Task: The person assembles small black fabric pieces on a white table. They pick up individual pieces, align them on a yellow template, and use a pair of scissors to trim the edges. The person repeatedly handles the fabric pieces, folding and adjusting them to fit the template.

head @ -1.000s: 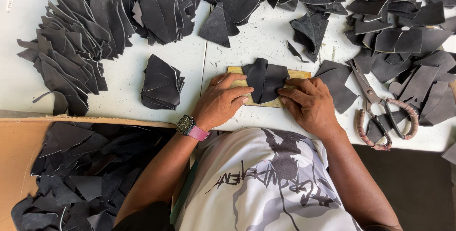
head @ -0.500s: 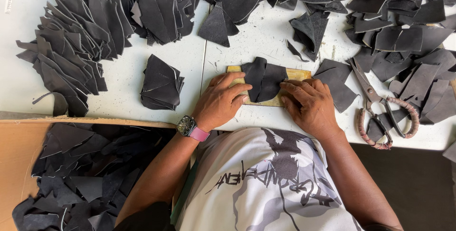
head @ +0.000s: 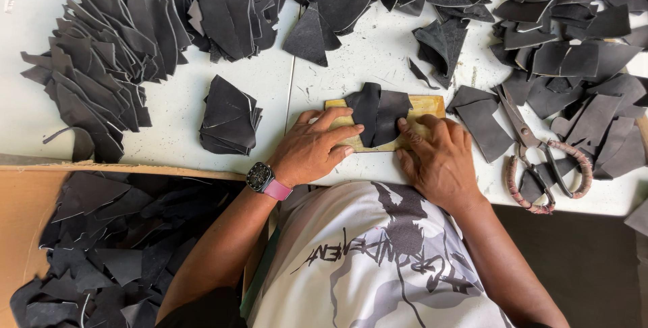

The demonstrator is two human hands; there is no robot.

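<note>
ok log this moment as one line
left hand pressing dark leather piece | right hand on same piece | piece on small wooden board | cord-wrapped scissors idle beside right hand

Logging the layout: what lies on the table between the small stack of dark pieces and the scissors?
In the head view, between the small stack and the scissors lies the wooden block with a dark piece on it, under both hands.

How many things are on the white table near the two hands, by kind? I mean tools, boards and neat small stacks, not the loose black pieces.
Scissors: 1
Wooden board: 1
Small stack of black pieces: 1
Black piece on the board: 1
Total: 4
</note>
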